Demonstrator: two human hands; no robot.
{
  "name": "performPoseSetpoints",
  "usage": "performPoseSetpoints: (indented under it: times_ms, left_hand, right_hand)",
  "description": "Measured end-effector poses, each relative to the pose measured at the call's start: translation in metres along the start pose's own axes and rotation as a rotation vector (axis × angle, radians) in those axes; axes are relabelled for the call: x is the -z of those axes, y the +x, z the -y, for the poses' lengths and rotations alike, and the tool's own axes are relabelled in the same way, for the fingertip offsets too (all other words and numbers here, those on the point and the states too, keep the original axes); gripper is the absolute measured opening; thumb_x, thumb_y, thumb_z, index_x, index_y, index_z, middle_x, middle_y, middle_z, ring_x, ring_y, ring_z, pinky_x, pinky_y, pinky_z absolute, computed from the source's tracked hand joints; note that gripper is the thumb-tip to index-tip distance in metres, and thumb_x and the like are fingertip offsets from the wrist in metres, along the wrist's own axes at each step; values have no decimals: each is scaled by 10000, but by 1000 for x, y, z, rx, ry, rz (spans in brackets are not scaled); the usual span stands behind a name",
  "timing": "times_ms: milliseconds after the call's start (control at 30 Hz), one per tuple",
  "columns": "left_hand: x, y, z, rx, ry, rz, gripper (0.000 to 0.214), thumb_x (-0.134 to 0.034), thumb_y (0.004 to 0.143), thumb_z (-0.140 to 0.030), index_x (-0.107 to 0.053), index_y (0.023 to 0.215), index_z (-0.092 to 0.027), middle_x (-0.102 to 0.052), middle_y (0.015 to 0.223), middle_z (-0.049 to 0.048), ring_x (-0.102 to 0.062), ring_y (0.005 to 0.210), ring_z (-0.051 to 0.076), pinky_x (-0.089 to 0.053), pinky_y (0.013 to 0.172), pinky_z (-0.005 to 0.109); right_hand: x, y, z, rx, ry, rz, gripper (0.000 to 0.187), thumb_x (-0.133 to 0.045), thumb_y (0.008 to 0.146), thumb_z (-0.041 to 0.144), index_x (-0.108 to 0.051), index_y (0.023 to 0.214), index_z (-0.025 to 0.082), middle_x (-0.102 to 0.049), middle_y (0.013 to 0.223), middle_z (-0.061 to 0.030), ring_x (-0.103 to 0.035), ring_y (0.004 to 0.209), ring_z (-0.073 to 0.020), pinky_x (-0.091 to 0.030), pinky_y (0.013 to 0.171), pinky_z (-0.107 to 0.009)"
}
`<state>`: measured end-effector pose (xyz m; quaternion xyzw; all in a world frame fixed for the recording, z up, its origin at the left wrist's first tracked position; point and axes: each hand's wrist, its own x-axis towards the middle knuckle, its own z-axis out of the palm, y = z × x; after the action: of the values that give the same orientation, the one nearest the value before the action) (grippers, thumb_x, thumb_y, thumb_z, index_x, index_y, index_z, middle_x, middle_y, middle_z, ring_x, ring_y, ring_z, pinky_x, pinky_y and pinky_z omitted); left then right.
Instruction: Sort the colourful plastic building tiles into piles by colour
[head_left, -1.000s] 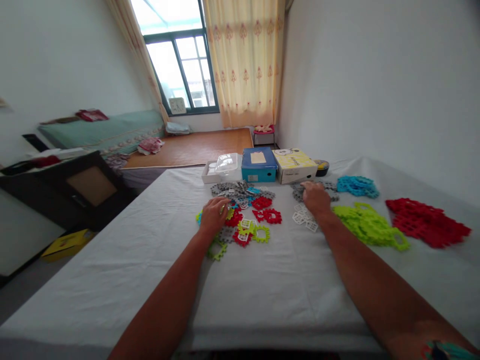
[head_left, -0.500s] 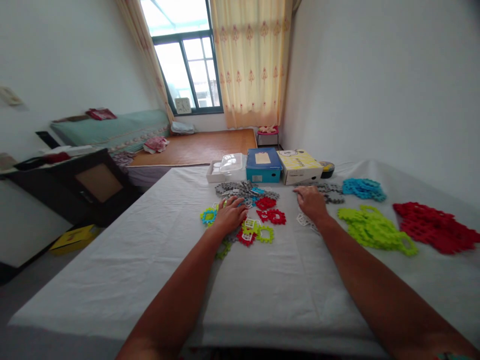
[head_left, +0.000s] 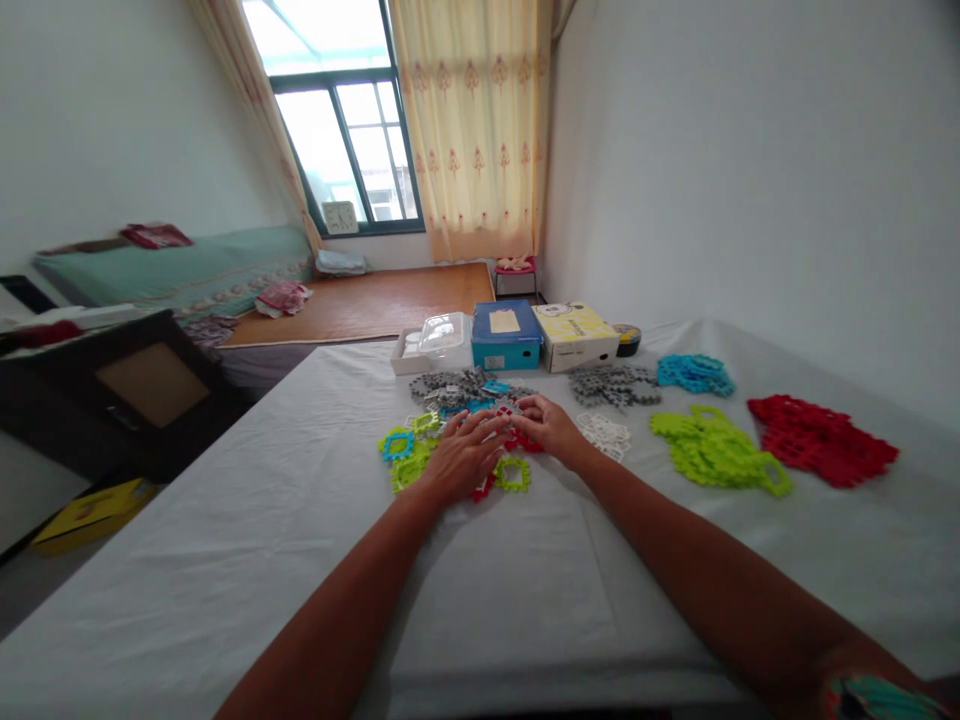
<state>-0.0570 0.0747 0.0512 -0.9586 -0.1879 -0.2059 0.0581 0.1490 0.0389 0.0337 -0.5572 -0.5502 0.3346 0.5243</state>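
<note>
My left hand (head_left: 463, 458) lies over the mixed pile with its fingers stretched out, hiding part of it. Beside its fingertips, my right hand (head_left: 549, 428) has its fingers pinched on a grey toothed plastic piece (head_left: 507, 408). Around the hands are toothed plastic frames: lime-green ones (head_left: 409, 470), a blue one (head_left: 397, 446) and red ones partly covered by the hands. A heap of grey pieces (head_left: 450, 386) lies just beyond. To the right are white pieces (head_left: 604, 436) and a sorted grey pile (head_left: 613, 385).
Farther right lie a blue pile (head_left: 694, 374), a lime-green pile (head_left: 712, 450) and a red pile (head_left: 821, 440). Along the far edge of the cloth-covered table (head_left: 300, 520) stand a clear plastic container (head_left: 445, 338), a blue box (head_left: 505, 338) and a yellow-white box (head_left: 576, 336).
My right hand has moved left from the sorted grey pile to the mixed pile, next to my left hand. White pieces it partly covered now show. The whole view has shifted slightly.
</note>
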Motion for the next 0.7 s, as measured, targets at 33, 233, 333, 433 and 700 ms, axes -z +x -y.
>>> performPoseSetpoints:
  times_ms: [33,233,333,433,700]
  left_hand:
    - [-1,-1,1,-1,4,4,367,-437,950,-290,-559,1292,-350,-471,1451,-11,-369,1354,223,-216,1148,488]
    - [2,-7,14,101,21,-40,316,-450,938,-304,-629,1198,-322,-454,1459,13,-379,1343,235,-261,1130,470]
    - [5,-10,23,168,33,-92,312,-451,934,-286,-637,1182,-318,-483,1429,17,-395,1329,239,-287,1115,469]
    - [6,-15,35,245,43,-148,291,-465,927,-287,-653,1148,-295,-523,1389,29,-426,1303,244,-322,1094,459]
    - [17,-32,76,522,5,-213,326,-421,917,-246,-652,1145,-222,-671,1142,56,-579,1076,214,-451,970,385]
  right_hand:
    - [6,3,-3,-3,16,-18,410,-652,749,434,-544,1048,175,-682,807,-26,-631,648,-142,-496,584,-256]
    - [79,31,-26,-45,-179,-388,438,-628,714,411,-565,1053,140,-669,742,-42,-618,608,-162,-473,567,-273]
    - [116,41,-40,-108,-316,-588,461,-607,727,396,-579,1089,112,-700,807,-98,-647,663,-198,-488,618,-308]
    - [138,44,-50,-142,-424,-691,502,-603,741,385,-571,1145,89,-716,829,-129,-665,722,-232,-498,685,-340]
    - [125,39,-48,-40,-402,-672,514,-496,818,361,-527,1255,93,-730,823,-117,-649,641,-211,-504,637,-337]
